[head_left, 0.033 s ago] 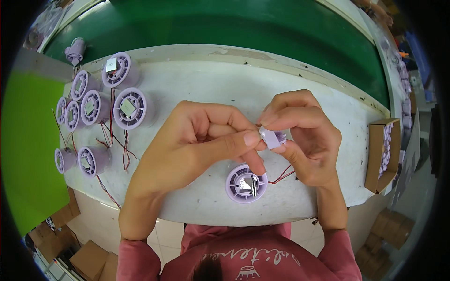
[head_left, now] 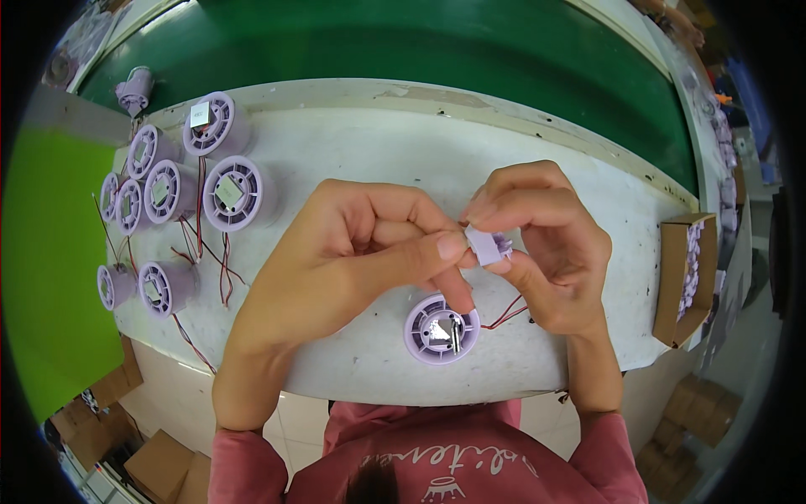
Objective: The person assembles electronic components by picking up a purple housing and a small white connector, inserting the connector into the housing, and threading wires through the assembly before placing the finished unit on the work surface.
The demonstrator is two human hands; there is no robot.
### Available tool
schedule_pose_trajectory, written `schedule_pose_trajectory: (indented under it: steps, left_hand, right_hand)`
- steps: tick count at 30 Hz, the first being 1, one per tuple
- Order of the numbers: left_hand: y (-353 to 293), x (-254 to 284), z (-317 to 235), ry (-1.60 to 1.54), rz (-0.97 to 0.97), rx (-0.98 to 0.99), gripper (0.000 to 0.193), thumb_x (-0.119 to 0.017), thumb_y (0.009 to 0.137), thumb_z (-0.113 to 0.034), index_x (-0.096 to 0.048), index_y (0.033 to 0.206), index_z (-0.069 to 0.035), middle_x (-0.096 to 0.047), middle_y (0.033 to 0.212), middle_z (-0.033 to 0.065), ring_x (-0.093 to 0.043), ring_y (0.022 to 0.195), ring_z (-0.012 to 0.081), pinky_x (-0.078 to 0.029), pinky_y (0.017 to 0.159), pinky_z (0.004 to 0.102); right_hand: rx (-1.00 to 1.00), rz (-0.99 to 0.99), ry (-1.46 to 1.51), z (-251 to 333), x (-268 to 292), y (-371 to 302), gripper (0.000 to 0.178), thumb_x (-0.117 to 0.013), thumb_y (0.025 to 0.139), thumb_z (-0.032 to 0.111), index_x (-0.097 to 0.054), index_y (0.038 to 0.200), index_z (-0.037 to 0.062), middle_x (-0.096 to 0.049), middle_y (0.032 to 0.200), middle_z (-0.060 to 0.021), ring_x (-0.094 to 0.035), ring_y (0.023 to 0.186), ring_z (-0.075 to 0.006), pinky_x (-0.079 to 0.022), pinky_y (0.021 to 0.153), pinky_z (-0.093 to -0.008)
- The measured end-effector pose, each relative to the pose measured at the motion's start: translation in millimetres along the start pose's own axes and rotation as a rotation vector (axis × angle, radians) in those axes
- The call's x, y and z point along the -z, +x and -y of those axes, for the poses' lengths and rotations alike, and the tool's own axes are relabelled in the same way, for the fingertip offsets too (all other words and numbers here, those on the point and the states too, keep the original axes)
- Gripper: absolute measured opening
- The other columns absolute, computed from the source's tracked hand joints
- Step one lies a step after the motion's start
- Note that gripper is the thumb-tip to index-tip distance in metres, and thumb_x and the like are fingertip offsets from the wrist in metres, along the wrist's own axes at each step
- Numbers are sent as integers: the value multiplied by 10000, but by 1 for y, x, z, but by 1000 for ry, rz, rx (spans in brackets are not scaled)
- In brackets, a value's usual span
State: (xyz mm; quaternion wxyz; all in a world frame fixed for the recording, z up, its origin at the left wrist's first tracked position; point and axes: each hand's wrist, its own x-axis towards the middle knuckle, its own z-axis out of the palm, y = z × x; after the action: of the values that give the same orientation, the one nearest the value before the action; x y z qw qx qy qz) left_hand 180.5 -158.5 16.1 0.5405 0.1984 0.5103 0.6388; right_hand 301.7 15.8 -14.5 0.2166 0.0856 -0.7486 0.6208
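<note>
1. Step in hand. You appear to be working on the small lilac piece (head_left: 485, 246), handling it with the fingertips of both hands in front of you, above the white worktable (head_left: 361, 370).
2. Right grip. Your right hand (head_left: 558, 244) is closed on the piece, forefinger at the far side and thumb at the near side, toward its ragged right end.
3. Left grip. Your left hand (head_left: 344, 260) pinches the left end between thumb and forefinger; whether anything smaller is caught between those tips cannot be told.
4. Below the hands. A round lilac housing (head_left: 420, 343) lies on the table, nearer to you than the piece, with a shiny metal plate (head_left: 440, 333) on its face and red and dark wires (head_left: 505, 320) running off to the right. One left finger overlaps its far rim in this view; contact cannot be judged.
5. Surroundings. Similar housings (head_left: 263, 195) stand in a group at the left; a cardboard box (head_left: 668, 286) of small lilac parts (head_left: 692, 267) stands at the far right.
6. Next move. It would seem to call for a steady pinch from both hands, with your fingers clear of the wires.
7. Compared with the earlier frame. The piece is turned very slightly; your hands and the housing are practically unchanged.
</note>
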Motion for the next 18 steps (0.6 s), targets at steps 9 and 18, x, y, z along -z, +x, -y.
schedule_pose_trajectory:
  steps: [9, 18]
  left_hand:
    - [-1, 6, 1, 397, -42, -114, 89, -632, 912, -27, -610, 915, 60, -713, 776, 139, -678, 762, 149, -520, 758, 266]
    - [-10, 3, -1, 678, -202, -205, 261, -807, 763, -110, -596, 907, -55, -726, 755, 66, -685, 688, 151, -507, 671, 256]
  right_hand:
    - [69, 49, -428, 9, -6, 9, 277, -697, 726, -58, -660, 998, -27, -639, 985, -180, -624, 874, -271, -508, 757, -348]
    - [-10, 53, -454, 19, -3, 8, 402, -681, 670, -127, -665, 1054, -8, -650, 996, -144, -620, 889, -293, -508, 775, -355]
